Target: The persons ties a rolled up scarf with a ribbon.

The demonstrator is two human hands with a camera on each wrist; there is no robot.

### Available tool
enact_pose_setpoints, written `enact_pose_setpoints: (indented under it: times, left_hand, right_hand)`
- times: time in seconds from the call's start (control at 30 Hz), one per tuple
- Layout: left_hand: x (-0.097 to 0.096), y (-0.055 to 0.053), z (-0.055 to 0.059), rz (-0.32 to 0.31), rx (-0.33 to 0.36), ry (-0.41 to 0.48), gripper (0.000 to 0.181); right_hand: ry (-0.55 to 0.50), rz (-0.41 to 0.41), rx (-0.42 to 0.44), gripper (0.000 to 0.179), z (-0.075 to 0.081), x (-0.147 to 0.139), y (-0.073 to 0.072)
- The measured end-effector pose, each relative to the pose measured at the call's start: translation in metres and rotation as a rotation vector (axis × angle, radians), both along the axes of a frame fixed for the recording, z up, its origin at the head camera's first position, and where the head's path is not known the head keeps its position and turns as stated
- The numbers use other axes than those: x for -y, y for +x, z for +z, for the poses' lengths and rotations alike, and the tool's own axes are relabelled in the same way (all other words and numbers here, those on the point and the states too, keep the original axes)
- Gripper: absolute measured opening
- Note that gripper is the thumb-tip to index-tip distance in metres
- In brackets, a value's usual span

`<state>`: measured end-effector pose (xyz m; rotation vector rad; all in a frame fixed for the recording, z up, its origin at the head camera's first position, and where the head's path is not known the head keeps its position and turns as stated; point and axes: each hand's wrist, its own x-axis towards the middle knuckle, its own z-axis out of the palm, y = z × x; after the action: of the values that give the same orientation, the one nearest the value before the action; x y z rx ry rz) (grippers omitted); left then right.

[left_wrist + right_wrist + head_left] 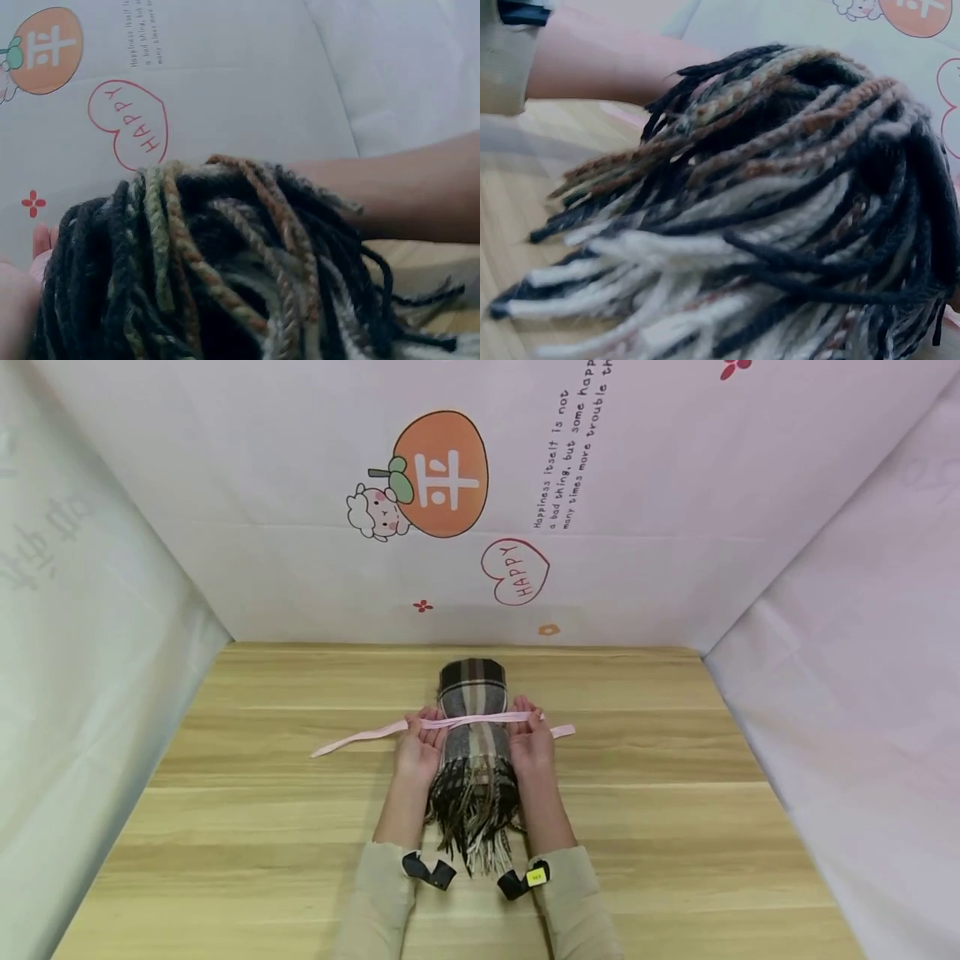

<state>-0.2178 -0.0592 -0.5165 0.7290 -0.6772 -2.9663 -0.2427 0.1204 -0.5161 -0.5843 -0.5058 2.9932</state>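
Observation:
A rolled plaid scarf in black, grey, white and brown lies on the table, its fringe pointing toward the person. Across its middle runs a pink ribbon, crossed on top and drawn in so that the roll narrows there. The left hand pinches the ribbon at the scarf's left side, and a tail trails further left. On the opposite side the right hand pinches the other end, with a short tail sticking out. Twisted fringe strands fill much of the left wrist view, and the fringe hides the ribbon in the right one.
The wood-grain table meets a white printed backdrop behind, with white sheets at both sides. Black wrist camera straps sit on both beige sleeves, close to the fringe.

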Motion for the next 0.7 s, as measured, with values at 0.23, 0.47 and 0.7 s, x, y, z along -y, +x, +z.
enact_pose_setpoints:
  times: [0.23, 0.47, 0.7]
  left_hand:
    - [0.001, -0.002, 0.009, -0.079, -0.039, -0.175, 0.029]
    - [0.005, -0.007, 0.014, -0.132, -0.04, -0.337, 0.027]
    - [0.004, -0.012, 0.016, -0.186, -0.073, -0.42, 0.032]
  right_hand:
    - [-0.005, -0.033, -0.07, 0.027, 0.003, 0.001, 0.003]
    - [0.108, 0.019, -0.113, 0.029, 0.008, 0.004, 0.0]
    - [0.208, 0.113, -0.205, 0.038, 0.012, -0.001, -0.001]
